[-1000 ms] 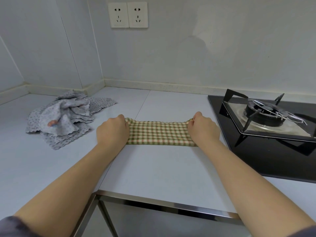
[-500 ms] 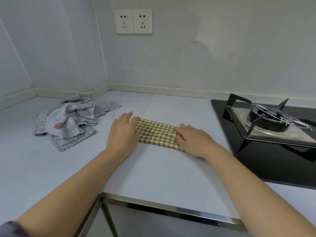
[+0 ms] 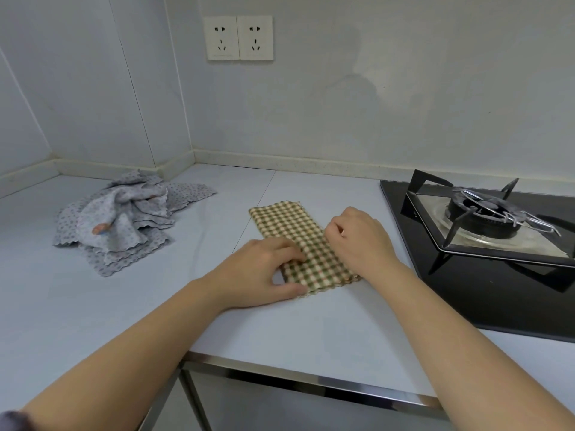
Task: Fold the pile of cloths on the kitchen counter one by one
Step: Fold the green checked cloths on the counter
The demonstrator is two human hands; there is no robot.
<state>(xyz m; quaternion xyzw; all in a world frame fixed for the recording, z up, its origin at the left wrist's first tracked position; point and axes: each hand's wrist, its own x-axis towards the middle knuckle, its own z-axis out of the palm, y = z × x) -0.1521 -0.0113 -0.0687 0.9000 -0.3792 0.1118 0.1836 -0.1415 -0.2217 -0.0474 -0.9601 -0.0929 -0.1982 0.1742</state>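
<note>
Two hands that lay flat on the green-and-cream checked cloth (image 3: 289, 222) half a second ago now close on it: the left grip (image 3: 264, 272) pinches its near corner between thumb and curled fingers, while the right grip (image 3: 361, 241) curls its fingers onto the right-hand edge. Folded to a narrow strip, the cloth has swung from crosswise to slanting away across the pale counter (image 3: 311, 325), between the crumpled pile of grey dotted cloths (image 3: 124, 219) and the black gas hob (image 3: 485, 219). The turn suggests an end-to-end fold comes next, with the grey pile still waiting.
</note>
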